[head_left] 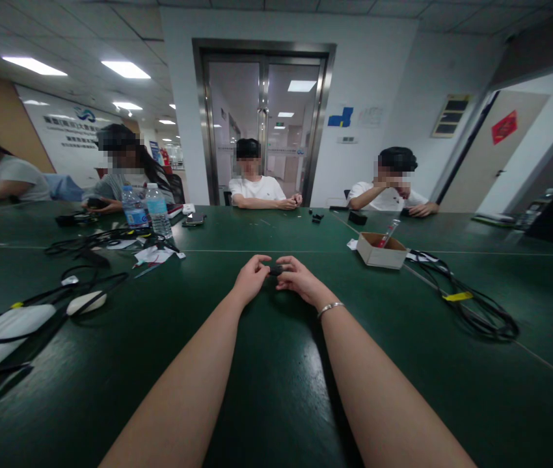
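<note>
Both my forearms reach out over a dark green table (pixel 276 390). My left hand (pixel 250 277) and my right hand (pixel 297 279) meet at the middle of the table, fingers pinched on a small black object (pixel 275 268) held between them. What the object is I cannot make out. A silver bracelet (pixel 330 308) circles my right wrist.
A small open cardboard box (pixel 380 251) stands to the right, with coiled black cables (pixel 472 302) beyond it. To the left lie black cables (pixel 81 273), a white device (pixel 86 302), papers and two water bottles (pixel 147 209). Several people sit along the far edge, before a glass door (pixel 263 123).
</note>
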A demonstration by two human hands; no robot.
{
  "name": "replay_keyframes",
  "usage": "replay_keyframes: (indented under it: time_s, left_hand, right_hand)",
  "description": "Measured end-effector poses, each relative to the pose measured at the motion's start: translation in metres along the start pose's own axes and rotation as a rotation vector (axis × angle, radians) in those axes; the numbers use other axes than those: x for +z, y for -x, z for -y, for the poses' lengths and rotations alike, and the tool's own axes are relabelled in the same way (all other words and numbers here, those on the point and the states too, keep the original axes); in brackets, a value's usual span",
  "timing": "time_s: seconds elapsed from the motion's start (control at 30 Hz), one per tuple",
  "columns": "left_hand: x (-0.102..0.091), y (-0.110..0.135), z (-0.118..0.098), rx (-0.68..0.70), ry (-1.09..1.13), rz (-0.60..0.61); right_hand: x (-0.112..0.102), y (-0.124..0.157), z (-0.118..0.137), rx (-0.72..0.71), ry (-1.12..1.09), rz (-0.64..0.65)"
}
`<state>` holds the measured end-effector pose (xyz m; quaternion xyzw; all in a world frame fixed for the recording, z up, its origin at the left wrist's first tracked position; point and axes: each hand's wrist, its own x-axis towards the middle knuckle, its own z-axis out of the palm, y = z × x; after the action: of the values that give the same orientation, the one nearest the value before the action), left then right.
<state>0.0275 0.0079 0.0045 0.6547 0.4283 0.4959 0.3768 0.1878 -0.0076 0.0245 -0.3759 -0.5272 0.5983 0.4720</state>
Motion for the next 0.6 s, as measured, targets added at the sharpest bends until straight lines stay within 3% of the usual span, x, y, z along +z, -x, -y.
replay_keyframes:
  time_s: [0.13,0.27,0.43,0.6]
  left_hand:
    - [0.0005,0.0007,-0.0027,-0.004,-0.005,-0.002]
    - [0.0006,0.0011,-0.0042,-0.012,0.01,-0.006]
    - [0.0008,0.0005,-0.0018,-0.004,0.011,-0.007]
    - [0.0008,0.0008,-0.0015,0.003,0.008,-0.002]
  right_hand:
    - [0.0006,0.0013,0.0017,0.05,0.013,-0.005]
    - [0.0012,0.0013,0.0015,-0.018,0.01,-0.01]
    - [0.0015,-0.0014,-0.0007,0.043,0.009,-0.036]
    - [0.0019,-0.0012,-0.0002,0.0,-0.006,-0.018]
